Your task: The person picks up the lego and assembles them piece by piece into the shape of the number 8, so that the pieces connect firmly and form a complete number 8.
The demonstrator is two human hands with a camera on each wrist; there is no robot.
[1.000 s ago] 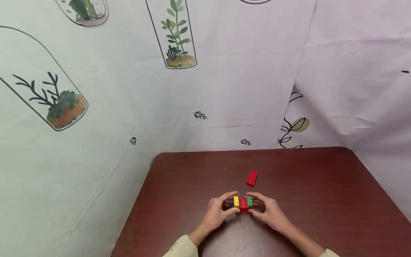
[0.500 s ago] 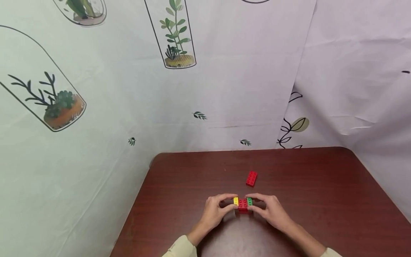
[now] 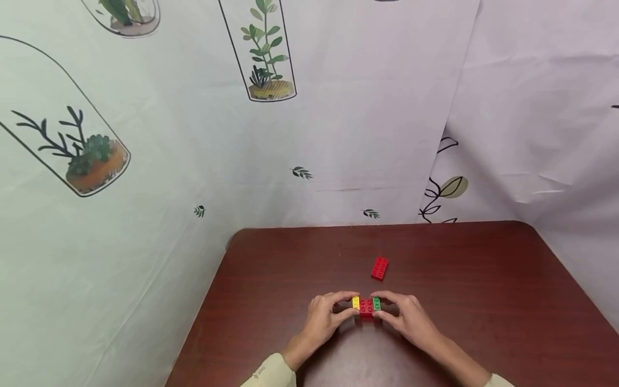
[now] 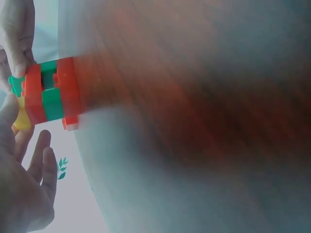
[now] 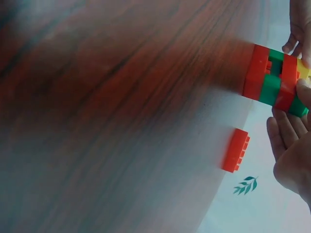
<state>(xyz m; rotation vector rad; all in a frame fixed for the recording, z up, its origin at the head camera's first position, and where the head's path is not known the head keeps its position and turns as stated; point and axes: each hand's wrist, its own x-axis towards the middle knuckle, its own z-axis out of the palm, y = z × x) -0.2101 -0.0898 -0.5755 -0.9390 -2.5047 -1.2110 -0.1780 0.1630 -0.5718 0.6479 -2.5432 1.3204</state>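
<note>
In the head view, a small stack of toy building bricks stands on the table between my hands. Its top bears a yellow brick (image 3: 355, 302) on the left and a green brick (image 3: 376, 303) on the right, with studs of the upper red brick (image 3: 366, 306) showing between them. My left hand (image 3: 321, 318) pinches the yellow brick between thumb and finger; my right hand (image 3: 411, 320) pinches the green one likewise. In the left wrist view, green bricks (image 4: 52, 104) with a gap between them separate the upper red brick from a bottom red brick (image 4: 69, 85).
A loose red brick (image 3: 379, 268) lies behind the stack, studs up. The brown table (image 3: 271, 269) meets a pale wall cloth (image 3: 338, 134) printed with plants at its back and left edges. Much of both wrist views is blurred tabletop.
Both thumbs have shifted slightly away from me, up to the near ends of the yellow and green bricks. The stack and the loose red brick stay in place.
</note>
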